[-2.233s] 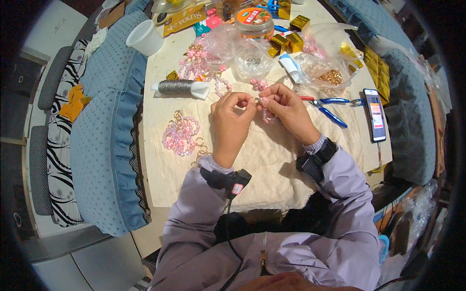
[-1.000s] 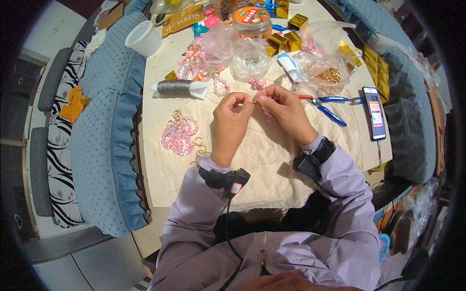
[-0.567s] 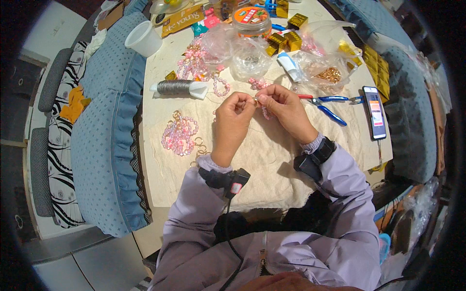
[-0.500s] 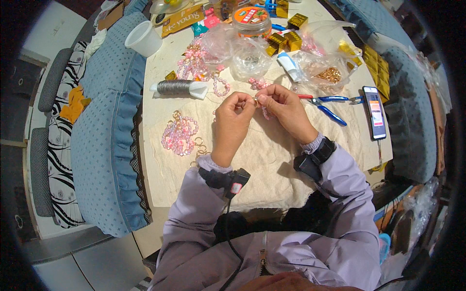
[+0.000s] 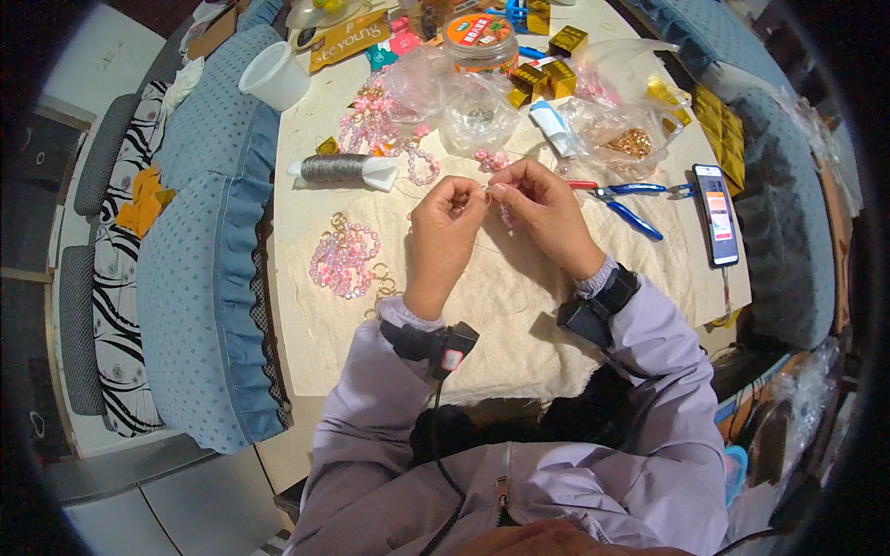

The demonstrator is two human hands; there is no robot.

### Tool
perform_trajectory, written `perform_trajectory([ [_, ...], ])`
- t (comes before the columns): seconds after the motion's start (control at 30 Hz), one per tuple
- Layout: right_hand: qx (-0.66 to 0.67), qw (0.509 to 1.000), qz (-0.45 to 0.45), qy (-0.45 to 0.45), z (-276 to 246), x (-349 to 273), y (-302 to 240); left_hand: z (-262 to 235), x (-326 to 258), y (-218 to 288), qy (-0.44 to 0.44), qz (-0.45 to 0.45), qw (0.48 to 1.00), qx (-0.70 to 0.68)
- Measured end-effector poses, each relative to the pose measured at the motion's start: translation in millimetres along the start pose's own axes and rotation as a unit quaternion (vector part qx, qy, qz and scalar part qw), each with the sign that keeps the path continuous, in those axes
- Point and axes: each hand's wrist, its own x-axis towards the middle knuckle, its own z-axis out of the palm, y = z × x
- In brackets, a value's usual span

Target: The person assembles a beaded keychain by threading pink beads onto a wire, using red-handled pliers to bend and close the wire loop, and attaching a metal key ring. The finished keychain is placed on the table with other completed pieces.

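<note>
My left hand (image 5: 443, 236) and my right hand (image 5: 547, 213) meet over the beige cloth, thumbs and forefingers pinched together. Between their fingertips is a small gold-coloured ring (image 5: 488, 194); its finer details are too small to make out. A short strand of pink beads (image 5: 506, 216) hangs below my right fingertips. Just beyond the hands rest a cluster of pink beads (image 5: 491, 160) and a beaded loop (image 5: 424, 170). Left of my left wrist sits a heap of pink bead strands (image 5: 343, 261), with several gold rings (image 5: 386, 283) beside it.
A spool of grey thread (image 5: 334, 169) lies at left. Blue-handled pliers (image 5: 635, 221) and a phone (image 5: 716, 215) are at right. Farther back stand a white cup (image 5: 275, 78), a clear jar (image 5: 480, 44) and a bag of gold rings (image 5: 626, 144). The cloth (image 5: 519, 324) covers the near tabletop.
Both hands stay in almost the same place, still pinched together. My right fingers have shifted very slightly at the ring.
</note>
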Motion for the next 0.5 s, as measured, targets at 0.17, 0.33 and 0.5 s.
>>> perform_trajectory([
  [0.17,0.005,1.0,0.005,-0.002,0.1,-0.9,-2.0,0.1,0.3,0.7,-0.019,0.017,0.999,-0.035],
  [0.33,-0.005,1.0,-0.001,0.0,0.7,-1.7,-1.9,-0.1,0.4,1.4,-0.013,-0.007,0.998,-0.062],
  [0.5,-0.013,1.0,0.0,0.004,2.7,-2.2,-0.8,-0.3,0.9,2.1,-0.008,-0.006,0.997,-0.076],
])
